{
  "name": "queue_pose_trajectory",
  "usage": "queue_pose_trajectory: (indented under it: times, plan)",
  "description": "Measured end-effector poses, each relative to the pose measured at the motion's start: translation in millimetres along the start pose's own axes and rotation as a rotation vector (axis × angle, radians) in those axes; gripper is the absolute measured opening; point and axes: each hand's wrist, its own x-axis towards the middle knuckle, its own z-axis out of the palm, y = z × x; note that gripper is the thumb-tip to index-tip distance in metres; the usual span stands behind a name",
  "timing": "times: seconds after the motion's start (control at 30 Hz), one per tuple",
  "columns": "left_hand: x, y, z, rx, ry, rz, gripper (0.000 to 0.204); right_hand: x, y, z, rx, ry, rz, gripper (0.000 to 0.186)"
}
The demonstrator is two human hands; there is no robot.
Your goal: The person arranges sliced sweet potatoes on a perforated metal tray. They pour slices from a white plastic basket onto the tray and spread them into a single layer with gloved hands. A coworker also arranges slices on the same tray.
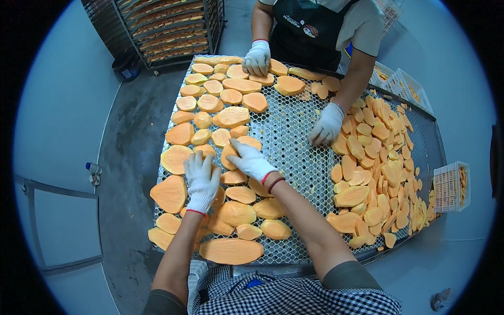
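Note:
Orange sweet potato slices lie in rows on the left half of a wire-mesh table [289,126]. My left hand [202,181], in a white knit glove, rests palm down over several slices with its fingers spread. Just right of it, my gloved right hand [253,161] has its thumb and fingers at the edge of an oval sweet potato slice [228,156], gripping it. A large slice [231,251] lies at the near edge, and another slice [169,193] sits left of my left hand. My palms hide parts of the slices underneath.
A heap of loose slices [375,163] covers the table's right side. Across the table, a person in a dark apron has one gloved hand [257,59] on the far slices and another [326,125] beside the heap. White baskets [449,188] stand at right; a loaded rack [168,31] stands far left.

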Motion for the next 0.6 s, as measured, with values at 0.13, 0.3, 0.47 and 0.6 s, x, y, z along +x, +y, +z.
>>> queue_pose_trajectory:
  times: [0.13, 0.3, 0.47, 0.6]
  plan:
    - [1, 5, 1, 0.036, -0.128, 0.042, 0.051, -7, -16, 7, -0.265, 0.052, 0.09, 0.039]
    - [5, 4, 22, 0.194, -0.247, 0.063, 0.06, -12, 7, 33, -0.318, 0.168, -0.048, 0.024]
    - [4, -1, 21, 0.277, -0.164, 0.2, 0.051, -112, 26, -38, -0.136, 0.515, -0.111, 0.034]
    - [-4, -2, 7, 0.086, -0.204, 0.127, 0.046, -272, 74, -119, -0.418, 0.459, 0.163, 0.063]
